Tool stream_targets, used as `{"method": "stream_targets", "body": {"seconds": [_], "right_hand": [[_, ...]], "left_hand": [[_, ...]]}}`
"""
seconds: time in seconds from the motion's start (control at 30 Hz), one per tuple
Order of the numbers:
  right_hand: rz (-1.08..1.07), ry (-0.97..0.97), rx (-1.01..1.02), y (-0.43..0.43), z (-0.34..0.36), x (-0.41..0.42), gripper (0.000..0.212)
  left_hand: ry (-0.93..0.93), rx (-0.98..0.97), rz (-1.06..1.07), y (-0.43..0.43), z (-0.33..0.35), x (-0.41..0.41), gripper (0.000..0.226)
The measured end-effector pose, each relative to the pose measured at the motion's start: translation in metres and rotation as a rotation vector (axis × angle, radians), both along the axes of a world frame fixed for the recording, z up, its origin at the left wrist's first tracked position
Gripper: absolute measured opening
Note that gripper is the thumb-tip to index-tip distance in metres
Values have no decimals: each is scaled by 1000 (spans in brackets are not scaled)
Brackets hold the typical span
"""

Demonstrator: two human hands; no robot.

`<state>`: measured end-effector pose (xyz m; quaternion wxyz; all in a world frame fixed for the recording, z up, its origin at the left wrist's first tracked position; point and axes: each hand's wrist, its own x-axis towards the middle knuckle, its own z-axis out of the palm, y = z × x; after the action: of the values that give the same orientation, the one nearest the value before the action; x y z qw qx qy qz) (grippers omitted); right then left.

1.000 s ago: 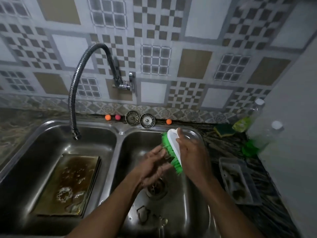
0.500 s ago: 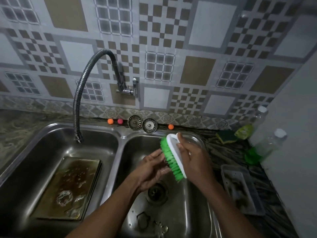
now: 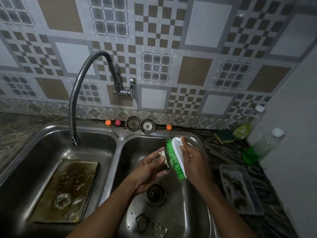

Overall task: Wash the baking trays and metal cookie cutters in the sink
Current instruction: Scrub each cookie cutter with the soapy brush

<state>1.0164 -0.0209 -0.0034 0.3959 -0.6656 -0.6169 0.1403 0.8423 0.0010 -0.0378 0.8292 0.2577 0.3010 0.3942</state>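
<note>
The left basin of the steel double sink is holding stacked, browned baking trays, lying flat and wet, with suds and a flower-shaped cutter sitting on the top one. The right basin is holding a dark cutter and a lobed cutter, lying side by side on its floor in front of the drain.

A flexible faucet hose is hanging over the left basin. Two strainer plugs and small coloured balls are sitting on the back ledge. A sponge, bottles and a clear plastic tray are resting on the counter to the right.

Over the right basin, the left hand is curling its fingers round a small cookie cutter, largely hidden. The right hand is gripping a white scrub brush by its back and pressing the green bristles against that cutter.
</note>
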Motion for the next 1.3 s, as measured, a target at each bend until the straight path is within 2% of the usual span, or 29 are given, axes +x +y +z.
{"method": "stream_targets", "body": {"seconds": [0.1,0.17,0.27,0.43,0.57,0.73,0.77,0.83,0.93,1.13,1.3], "right_hand": [[25,62,61,-7,3,-5,38],[33,104,78,-13,5,-8,38],[11,201,99,-16,9,-9,38],[67,227,59,-19,13,-14,38],[50,178,-4,-16,4,-14,38],[34,102,-44,-11,-7,-13,39],[43,94,-44,-11,-8,-13,39],[55,64,-55,-11,-9,-15,38],[46,15,-63,-9,-12,-14,39],[60,-60,40,-14,-13,-24,42],[13,-80,52,-10,-18,-22,42]], "left_hand": [[70,-15,31,3,2,0,56],[101,-16,39,3,4,1,49],[42,-55,98,4,3,3,35],[-36,-118,134,3,0,8,23],[47,-78,114,-1,4,9,31],[72,-176,124,4,0,6,75],[34,-192,134,4,1,6,74],[-51,-222,179,2,6,6,58],[-24,-224,211,1,8,8,42],[-54,-248,223,4,7,4,56],[-62,-233,153,-2,6,3,53]]}}
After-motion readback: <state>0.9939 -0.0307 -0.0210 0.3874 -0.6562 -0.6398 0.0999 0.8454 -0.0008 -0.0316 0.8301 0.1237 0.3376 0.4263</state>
